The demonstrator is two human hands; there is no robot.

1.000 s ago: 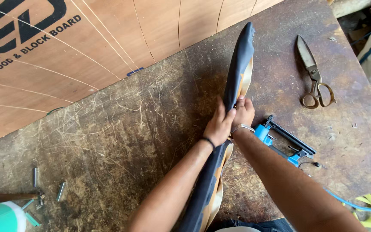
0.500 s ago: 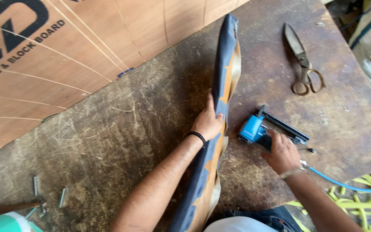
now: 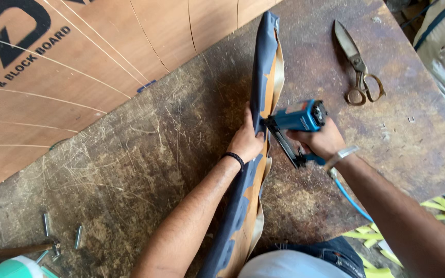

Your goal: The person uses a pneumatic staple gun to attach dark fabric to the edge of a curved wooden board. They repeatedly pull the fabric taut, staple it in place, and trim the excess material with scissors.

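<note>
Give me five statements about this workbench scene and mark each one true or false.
1. The right hand holds a blue staple gun. True.
2. The left hand rests flat on the bench. False: it grips the fabric-covered panel standing on edge.
3. The scissors lie apart from both hands. True.
4. The staple gun's nose points at the scissors. False: it points at the panel.
5. A plywood sheet lies left of the panel. True.

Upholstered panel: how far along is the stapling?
Done: dark fabric is already wrapped over the edge of the upright panel. In hand: left hand pinches the fabric at mid-length while right hand presses the blue staple gun against it. Left: staples are too small to see, so I cannot tell how much of the edge remains.
</note>
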